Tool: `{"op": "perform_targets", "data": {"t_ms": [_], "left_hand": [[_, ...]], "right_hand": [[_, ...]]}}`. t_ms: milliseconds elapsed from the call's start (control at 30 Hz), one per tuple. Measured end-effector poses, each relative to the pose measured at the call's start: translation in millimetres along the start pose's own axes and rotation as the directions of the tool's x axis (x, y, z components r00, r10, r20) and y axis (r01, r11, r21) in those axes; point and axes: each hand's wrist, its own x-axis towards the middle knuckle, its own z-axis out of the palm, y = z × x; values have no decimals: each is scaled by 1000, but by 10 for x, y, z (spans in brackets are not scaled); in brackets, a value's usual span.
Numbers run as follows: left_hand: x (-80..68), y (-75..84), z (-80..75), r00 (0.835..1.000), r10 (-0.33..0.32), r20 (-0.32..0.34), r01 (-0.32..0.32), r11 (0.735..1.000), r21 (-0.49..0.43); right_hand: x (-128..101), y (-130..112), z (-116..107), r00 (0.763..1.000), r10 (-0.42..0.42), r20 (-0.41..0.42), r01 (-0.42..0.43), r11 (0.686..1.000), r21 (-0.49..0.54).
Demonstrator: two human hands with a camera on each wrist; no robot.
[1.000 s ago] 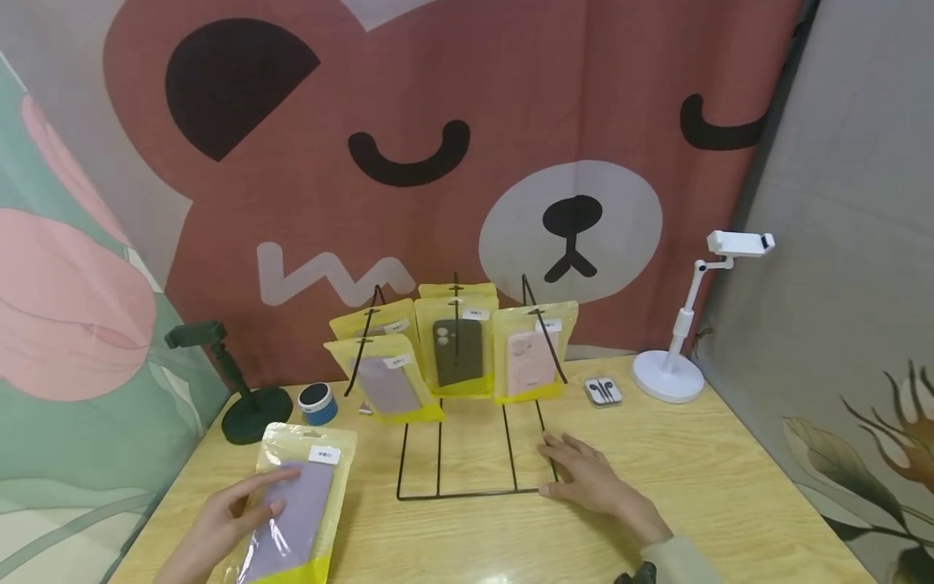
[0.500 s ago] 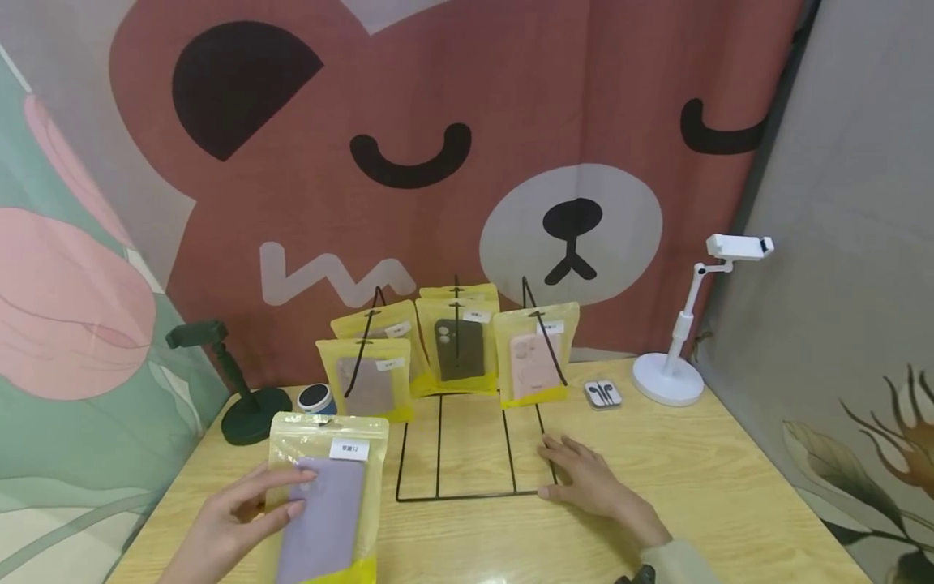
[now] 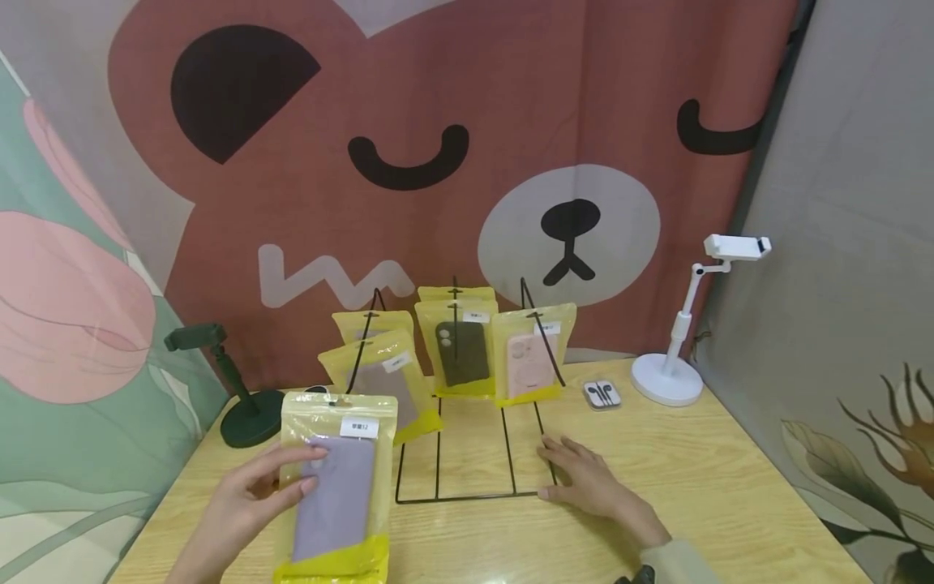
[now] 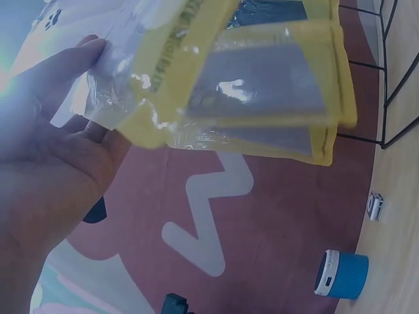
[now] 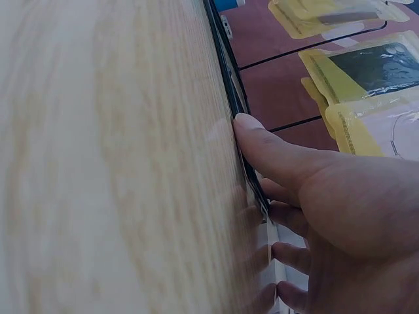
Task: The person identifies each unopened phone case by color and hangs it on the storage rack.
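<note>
My left hand (image 3: 241, 499) pinches a clear-fronted yellow pouch (image 3: 332, 565) between thumb and fingers. Inside it is a purple phone case (image 3: 337, 495), below a white label. The pouch is upright, in front of a black wire display rack (image 3: 474, 496), and in the head view overlaps a tilted pouch (image 3: 397, 418) hanging on the left hook. Black (image 3: 463, 357) and pink (image 3: 529, 369) phone cases hang in pouches on the middle and right hooks. My right hand (image 3: 587, 478) rests at the rack base's front right corner, its thumb (image 5: 262, 140) against the wire in the right wrist view.
A dark green phone stand (image 3: 248, 405) is at the back left, near a blue round speaker (image 4: 347, 275) mostly hidden in the head view. On the right are boxed earphones (image 3: 602, 394) and a white phone stand (image 3: 667, 377). A bear-print curtain (image 3: 409, 227) hangs behind.
My left hand has carried the pouch rightward and up, toward the rack's left hook. Pouches hanging there have swung and changed their tilt. My right hand has stayed at the rack base.
</note>
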Motion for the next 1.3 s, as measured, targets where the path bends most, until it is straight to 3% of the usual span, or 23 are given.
{"op": "perform_targets", "data": {"t_ms": [167, 400, 467, 667, 900, 1167, 1300], "left_hand": [[26, -19, 2, 1000, -8, 5, 8, 1000, -28], [106, -109, 2, 991, 133, 30, -129, 987, -99], [123, -132, 8, 991, 133, 28, -130, 986, -103], [181, -179, 45, 996, 91, 20, -90, 994, -65], [314, -211, 128, 998, 55, 18, -54, 994, -90], [491, -299, 181, 997, -37, -62, 32, 996, -80], [556, -352, 204, 995, -70, -70, 65, 995, -72]], "right_hand": [[4, 8, -5, 1000, -12, 2, 12, 1000, 7], [4, 15, -5, 1000, -18, -3, 18, 1000, 4], [1, 11, -5, 1000, -14, -5, 14, 1000, 4], [-2, 3, -1, 1000, -6, -6, 6, 1000, 3], [-12, 0, -7, 1000, 2, -2, -2, 1000, 8], [-1, -8, 2, 1000, -3, -3, 3, 1000, 9], [2, -1, 5, 1000, -15, -6, 15, 1000, 3]]}}
